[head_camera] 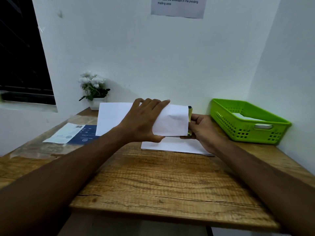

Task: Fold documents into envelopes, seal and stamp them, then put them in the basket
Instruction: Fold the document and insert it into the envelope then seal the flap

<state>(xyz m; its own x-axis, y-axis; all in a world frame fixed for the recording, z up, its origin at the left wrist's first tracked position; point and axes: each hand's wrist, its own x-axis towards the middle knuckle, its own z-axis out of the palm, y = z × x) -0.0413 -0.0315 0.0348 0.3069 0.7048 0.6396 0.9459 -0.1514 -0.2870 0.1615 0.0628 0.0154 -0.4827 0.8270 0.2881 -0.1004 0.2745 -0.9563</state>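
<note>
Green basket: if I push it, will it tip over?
Probably not: the green plastic basket is low and wide, so it should slide on the wooden desk. It likely feels light, since its walls are full of holes.

1. A white back wall (136,48) stands behind a wooden table (162,184). It meets a second white wall (293,65) at a corner on the right.
2. At the left, a window (20,57) is dark, with a pale sill (25,108) below it.
3. A printed notice (177,5) hangs high on the back wall, cut by the upper edge of the view.
4. The table top shows brown wood grain and a thin crack near its front left edge.
5. A small plant (92,86) with white flowers, in a white pot, stands at the table's back left, against the wall.
6. The light is dim and even; the plant throws a soft shadow to its right.
</note>
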